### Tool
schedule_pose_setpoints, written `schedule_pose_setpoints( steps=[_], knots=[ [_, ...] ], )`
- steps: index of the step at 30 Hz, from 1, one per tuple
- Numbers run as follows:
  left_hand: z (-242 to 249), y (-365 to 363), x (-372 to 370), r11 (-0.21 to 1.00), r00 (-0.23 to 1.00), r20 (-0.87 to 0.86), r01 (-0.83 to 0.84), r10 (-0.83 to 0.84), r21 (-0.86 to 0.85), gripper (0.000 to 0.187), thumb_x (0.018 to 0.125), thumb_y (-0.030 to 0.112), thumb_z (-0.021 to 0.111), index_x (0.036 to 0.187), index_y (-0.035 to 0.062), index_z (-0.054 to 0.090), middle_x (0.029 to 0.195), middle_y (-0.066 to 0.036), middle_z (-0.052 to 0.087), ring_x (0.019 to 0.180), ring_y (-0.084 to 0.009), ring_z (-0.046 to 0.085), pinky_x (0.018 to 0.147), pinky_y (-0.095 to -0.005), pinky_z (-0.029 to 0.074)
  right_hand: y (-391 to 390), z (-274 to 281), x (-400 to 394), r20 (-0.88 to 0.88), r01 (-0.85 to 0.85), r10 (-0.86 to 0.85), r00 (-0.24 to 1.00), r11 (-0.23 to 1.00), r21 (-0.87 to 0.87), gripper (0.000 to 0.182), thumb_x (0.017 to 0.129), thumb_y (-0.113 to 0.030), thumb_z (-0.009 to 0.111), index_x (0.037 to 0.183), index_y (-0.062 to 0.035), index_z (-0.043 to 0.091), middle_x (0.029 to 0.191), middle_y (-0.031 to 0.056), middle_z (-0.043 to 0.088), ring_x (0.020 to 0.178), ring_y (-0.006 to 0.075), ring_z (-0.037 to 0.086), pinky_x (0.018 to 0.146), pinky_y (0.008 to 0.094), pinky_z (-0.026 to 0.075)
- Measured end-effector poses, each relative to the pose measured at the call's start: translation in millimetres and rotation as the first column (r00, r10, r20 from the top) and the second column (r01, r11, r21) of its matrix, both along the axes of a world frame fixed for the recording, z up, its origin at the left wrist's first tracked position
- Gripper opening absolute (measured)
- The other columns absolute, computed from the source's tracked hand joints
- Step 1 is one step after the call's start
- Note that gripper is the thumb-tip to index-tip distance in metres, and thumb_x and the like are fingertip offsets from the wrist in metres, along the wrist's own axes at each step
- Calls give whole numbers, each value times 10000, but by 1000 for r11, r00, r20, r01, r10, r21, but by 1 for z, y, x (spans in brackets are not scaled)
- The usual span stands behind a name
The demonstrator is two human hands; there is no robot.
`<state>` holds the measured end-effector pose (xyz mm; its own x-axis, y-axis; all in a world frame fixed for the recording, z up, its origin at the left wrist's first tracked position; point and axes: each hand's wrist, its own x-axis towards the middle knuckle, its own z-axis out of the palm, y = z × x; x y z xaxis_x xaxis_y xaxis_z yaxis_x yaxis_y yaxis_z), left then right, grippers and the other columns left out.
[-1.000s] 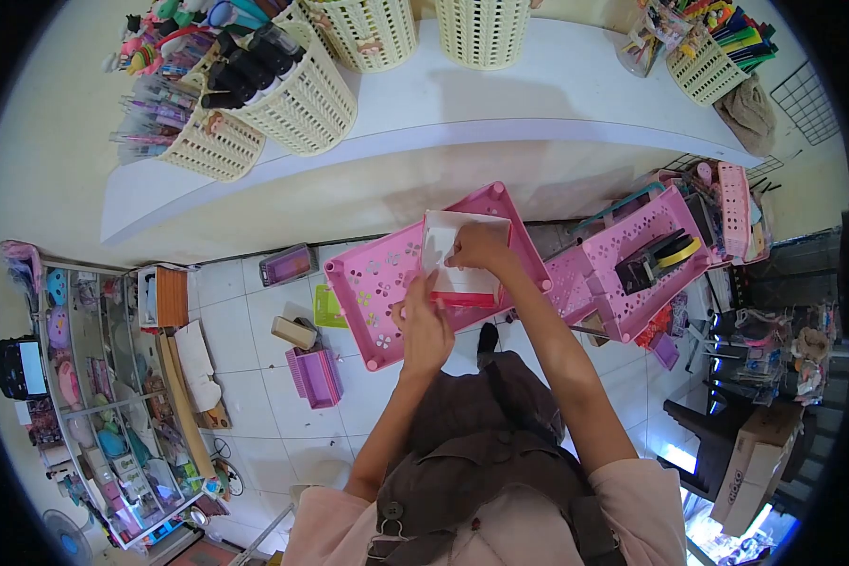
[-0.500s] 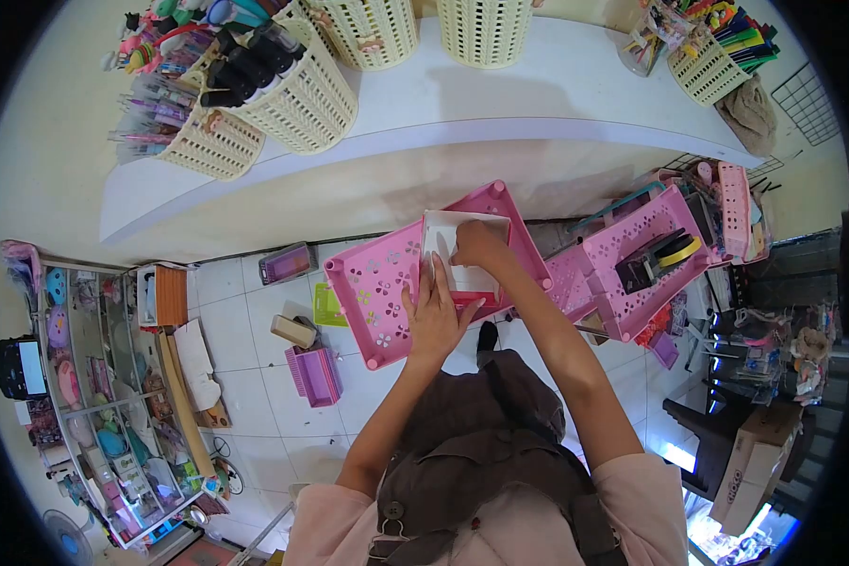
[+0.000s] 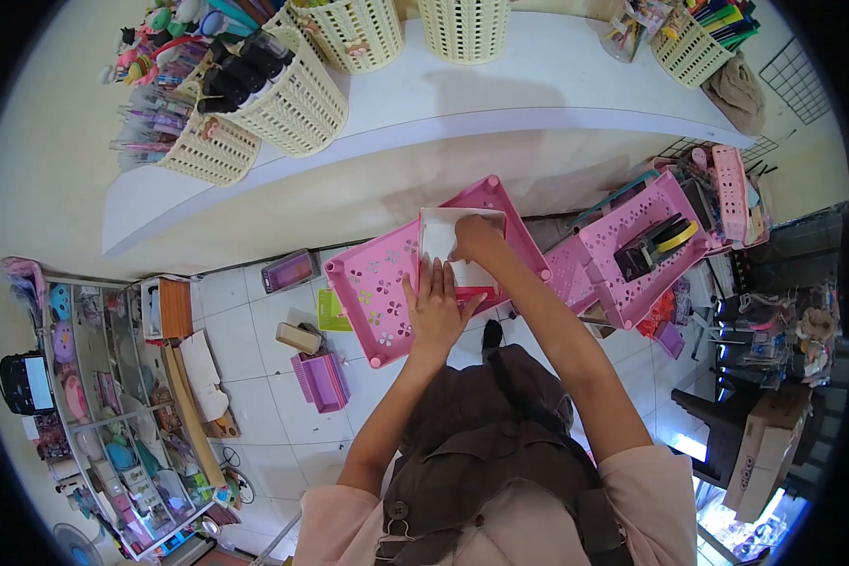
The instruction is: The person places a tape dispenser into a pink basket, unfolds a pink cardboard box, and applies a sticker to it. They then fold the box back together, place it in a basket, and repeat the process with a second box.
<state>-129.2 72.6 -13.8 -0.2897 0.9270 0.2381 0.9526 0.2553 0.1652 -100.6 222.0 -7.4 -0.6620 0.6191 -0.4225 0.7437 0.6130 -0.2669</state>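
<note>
My left hand (image 3: 437, 311) lies with its fingers spread at the near left edge of a white open box (image 3: 437, 231). My right hand (image 3: 479, 240) is curled inside the box, its fingers bent down; what they hold, if anything, is hidden. The box rests on a pink tray (image 3: 377, 292) with cut-out flower shapes. A red part (image 3: 481, 292) shows at the box's near side, close to my left thumb.
A white shelf (image 3: 538, 75) with cream baskets (image 3: 297, 108) runs across the top. To the right, a pink basket (image 3: 623, 226) holds a black tape dispenser (image 3: 646, 253). Purple baskets (image 3: 323, 382) stand on the tiled floor. A glass cabinet (image 3: 113, 406) is at the left.
The view has shifted slightly. Both hands stay at the white box, with my right hand still curled inside it and my left still at its edge.
</note>
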Motion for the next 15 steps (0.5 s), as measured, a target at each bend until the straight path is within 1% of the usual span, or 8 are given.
schedule_pose_setpoints(
  steps=[3, 5, 6, 8, 9, 12, 14, 15],
  knots=[
    [-1, 0, -1, 1000, 1000, 2, 8, -8, -2, 650, 719, 542, 463, 1094, 11, 491, 1103, -109, 511, 1157, -216, 337, 940, -515, 100, -1, 7, -2, 35, 56, -56, 998, 998, 17, 394, 531, -304, 696, 724, 27, 605, 775, 177, 595, 745, 256, 593, 663, 352, 478],
    [-1, 0, -1, 1000, 1000, -5, 11, -11, -2, 652, 719, 543, 461, 1093, 10, 491, 1102, -112, 510, 1155, -218, 338, 940, -516, 98, 1, 8, -6, 137, 55, -44, 990, 995, -81, 376, 551, -306, 692, 738, 10, 612, 749, 142, 607, 772, 237, 592, 661, 348, 480],
    [-1, 0, -1, 1000, 1000, -6, 11, -11, -4, 654, 719, 545, 459, 1093, 10, 490, 1102, -114, 510, 1154, -219, 339, 941, -518, 96, 1, 5, -8, 131, 57, -46, 990, 995, -78, 376, 551, -306, 692, 738, 10, 612, 749, 142, 607, 772, 237, 592, 661, 348, 480],
    [-3, 0, -1, 1000, 1000, -4, 15, -15, 5, 655, 719, 546, 459, 1091, 8, 491, 1099, -117, 510, 1152, -221, 340, 939, -521, 98, -1, -2, -9, 144, -10, 7, 990, 1000, 17, 364, 571, -316, 689, 741, -3, 616, 690, 107, 613, 767, 220, 595, 661, 335, 480],
    [-4, 0, -2, 1000, 1000, 4, 16, -16, 9, 656, 718, 546, 459, 1089, 6, 492, 1097, -119, 511, 1149, -223, 342, 938, -523, 99, -3, 5, -8, 140, -7, 4, 990, 1000, 21, 364, 571, -316, 689, 741, -3, 616, 690, 107, 613, 767, 220, 595, 661, 335, 480],
    [-6, -1, -2, 1000, 1000, -11, 27, -27, 12, 656, 719, 548, 458, 1080, 1, 498, 1090, -120, 514, 1139, -226, 354, 937, -529, 97, -6, 19, -10, 159, -114, 98, 982, 990, 89, 348, 597, -318, 684, 739, -7, 617, 629, 70, 612, 740, 191, 600, 664, 323, 479],
    [-6, -1, -2, 999, 999, -15, 32, -32, 14, 655, 718, 548, 458, 1071, -2, 503, 1086, -122, 516, 1134, -229, 360, 934, -533, 102, -4, 22, -13, 234, -32, 38, 971, 999, -26, 313, 620, -301, 679, 738, -17, 618, 603, 41, 609, 693, 162, 602, 659, 314, 477],
    [-6, -1, -3, 999, 999, -17, 36, -36, 12, 653, 718, 548, 459, 1063, -5, 509, 1082, -125, 518, 1129, -233, 366, 932, -537, 107, -3, 20, -14, 231, -32, 36, 972, 999, -22, 313, 620, -301, 679, 738, -17, 618, 603, 41, 609, 693, 162, 602, 659, 314, 477]
  ],
)
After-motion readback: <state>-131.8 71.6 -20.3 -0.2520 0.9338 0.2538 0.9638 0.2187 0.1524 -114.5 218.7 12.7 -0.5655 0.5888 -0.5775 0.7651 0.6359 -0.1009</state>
